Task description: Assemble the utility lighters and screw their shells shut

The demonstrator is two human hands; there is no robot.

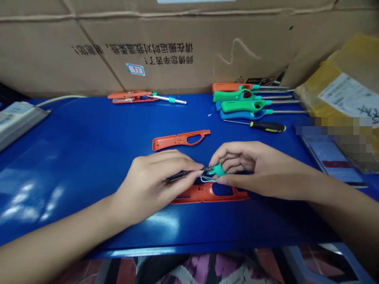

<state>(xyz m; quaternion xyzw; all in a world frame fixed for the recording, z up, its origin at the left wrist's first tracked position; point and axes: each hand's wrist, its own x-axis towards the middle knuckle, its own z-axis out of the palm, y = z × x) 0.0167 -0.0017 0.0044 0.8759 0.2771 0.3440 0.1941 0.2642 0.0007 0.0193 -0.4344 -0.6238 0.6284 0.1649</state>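
My left hand (pixel 156 183) is closed on a slim dark inner piece (pixel 177 176) of a long-nosed lighter, pinched between thumb and fingers. Thumb and fingertips of my right hand (pixel 257 165) close on a green lighter trigger (pixel 218 170), which meets the end of the dark piece. Thin white and green wires (pixel 206 179) loop below the join. Under both hands lies an orange lighter shell half (pixel 204 194), inner side up, partly covered by my left hand. Another orange shell half (pixel 170 141) rests just beyond my hands.
Several assembled lighters (pixel 242 105) and a black-and-yellow screwdriver (pixel 268 126) lie at the back right. An opened orange lighter (pixel 133 97) sits back left. A cardboard box (pixel 177 75) walls the rear. A phone (pixel 331 154) and yellow-taped package (pixel 334 67) are right; a power strip (pixel 20 118) left.
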